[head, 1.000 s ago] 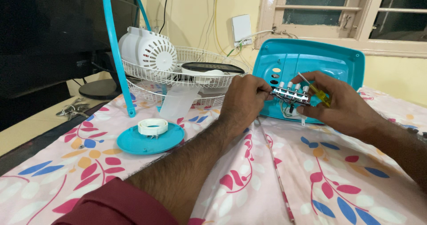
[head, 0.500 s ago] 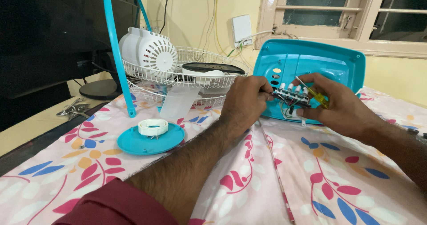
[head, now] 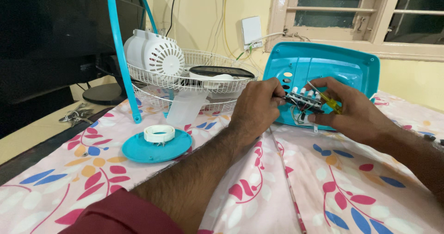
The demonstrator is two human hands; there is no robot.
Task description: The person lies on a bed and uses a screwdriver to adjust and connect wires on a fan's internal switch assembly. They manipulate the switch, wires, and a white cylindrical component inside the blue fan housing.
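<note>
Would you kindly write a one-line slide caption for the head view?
Both hands hold a small switch block against a turquoise plastic housing; the right hand also grips a yellow-handled screwdriver.

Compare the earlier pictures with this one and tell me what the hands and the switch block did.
Little changed. The left hand has closed in a bit on the switch block, fingertips now at its end. The right hand still grips the block and the yellow-handled screwdriver. The turquoise housing, wire fan guard and round turquoise cap stayed put.
</note>
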